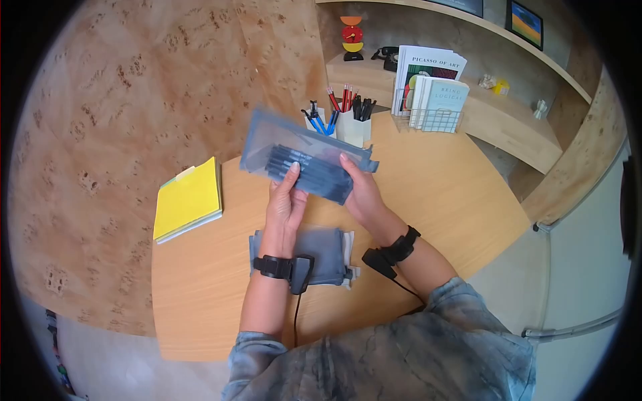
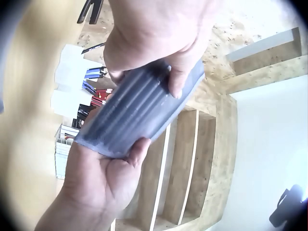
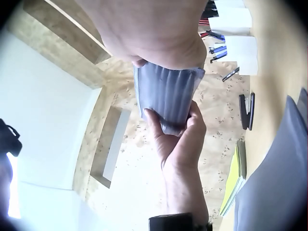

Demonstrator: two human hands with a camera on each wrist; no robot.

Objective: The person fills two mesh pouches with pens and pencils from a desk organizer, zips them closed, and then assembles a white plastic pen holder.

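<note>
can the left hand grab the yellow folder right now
Probably not straight away: the left hand is busy gripping the pouch, along with the right hand. If it let go, the way looks free, as nothing shows standing on the table between it and the yellow folder.

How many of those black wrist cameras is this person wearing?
2: the left wrist camera, strapped on behind the left hand, and the right wrist camera, behind the right hand.
</note>
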